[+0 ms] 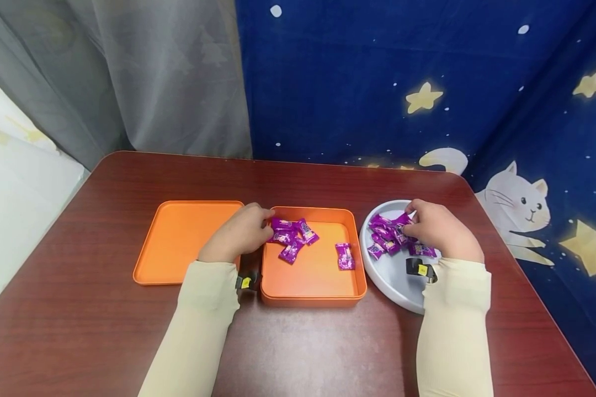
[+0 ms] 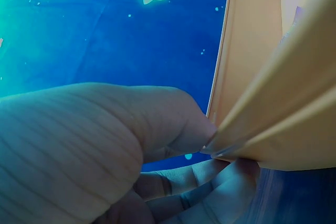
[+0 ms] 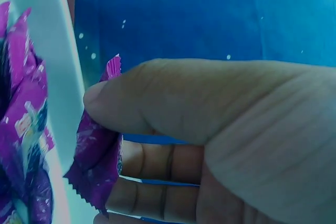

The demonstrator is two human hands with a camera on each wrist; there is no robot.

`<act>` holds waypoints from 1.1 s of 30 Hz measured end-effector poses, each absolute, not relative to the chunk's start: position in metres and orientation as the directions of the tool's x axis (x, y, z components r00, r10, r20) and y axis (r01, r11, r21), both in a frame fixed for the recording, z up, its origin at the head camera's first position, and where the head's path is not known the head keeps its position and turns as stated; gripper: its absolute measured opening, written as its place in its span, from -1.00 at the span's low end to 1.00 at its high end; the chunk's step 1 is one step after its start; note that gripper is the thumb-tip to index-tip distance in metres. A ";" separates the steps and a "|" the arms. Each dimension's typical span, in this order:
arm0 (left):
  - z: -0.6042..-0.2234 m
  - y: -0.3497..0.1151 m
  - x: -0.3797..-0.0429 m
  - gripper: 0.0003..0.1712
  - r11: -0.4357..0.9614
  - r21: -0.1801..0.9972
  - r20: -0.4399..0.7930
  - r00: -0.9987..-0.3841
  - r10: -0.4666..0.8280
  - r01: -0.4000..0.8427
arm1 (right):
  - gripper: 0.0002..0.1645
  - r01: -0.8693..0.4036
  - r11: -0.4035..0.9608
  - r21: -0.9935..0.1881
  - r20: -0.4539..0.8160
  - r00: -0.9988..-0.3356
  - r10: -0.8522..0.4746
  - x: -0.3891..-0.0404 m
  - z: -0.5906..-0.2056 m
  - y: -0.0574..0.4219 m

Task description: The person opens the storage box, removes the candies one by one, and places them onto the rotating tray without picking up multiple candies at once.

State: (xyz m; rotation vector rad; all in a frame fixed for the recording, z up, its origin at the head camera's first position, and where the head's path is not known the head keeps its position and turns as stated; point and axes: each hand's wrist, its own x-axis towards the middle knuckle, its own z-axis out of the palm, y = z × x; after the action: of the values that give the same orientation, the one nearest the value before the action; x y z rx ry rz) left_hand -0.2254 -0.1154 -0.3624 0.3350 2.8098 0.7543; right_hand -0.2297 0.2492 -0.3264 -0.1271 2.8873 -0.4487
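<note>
My left hand (image 1: 240, 232) grips the left wall of an open orange box (image 1: 305, 281), thumb and fingers at its rim, as the left wrist view (image 2: 173, 124) also shows. Several purple-wrapped candies (image 1: 289, 237) lie in the box's far left part, and a single candy (image 1: 345, 257) lies near its right wall. Over a pale round plate (image 1: 394, 282) on the right is my right hand (image 1: 444, 230). It pinches one purple-wrapped candy (image 3: 97, 153) between thumb and fingers, best seen in the right wrist view. A pile of similar candies (image 1: 384, 234) sits on the plate beside these fingers.
A flat orange lid (image 1: 179, 242) lies left of the box, partly behind the left hand. All of it rests on a dark red-brown table (image 1: 89, 309). Grey curtain (image 1: 169, 82) and blue star-patterned cloth (image 1: 338, 82) hang behind the far edge.
</note>
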 end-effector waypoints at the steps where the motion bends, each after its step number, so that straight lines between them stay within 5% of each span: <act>1: -0.363 -0.115 -0.226 -0.44 0.843 0.512 -0.143 -0.952 0.272 0.164 | -0.48 -0.049 0.949 -0.311 -0.203 -0.972 -0.117 -0.230 -0.328 0.251; 33: -0.363 -0.115 -0.226 -0.44 0.846 0.510 -0.150 -0.952 0.268 0.157 | -0.48 0.037 0.950 -0.310 -0.283 -0.958 -0.055 -0.241 -0.353 0.269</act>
State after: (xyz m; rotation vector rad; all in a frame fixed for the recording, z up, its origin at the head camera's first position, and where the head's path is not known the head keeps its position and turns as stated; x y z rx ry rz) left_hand -0.2257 -0.1155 -0.3631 0.3275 2.8082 0.7489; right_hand -0.2410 0.2689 -0.3526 -0.0133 2.8127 -0.4551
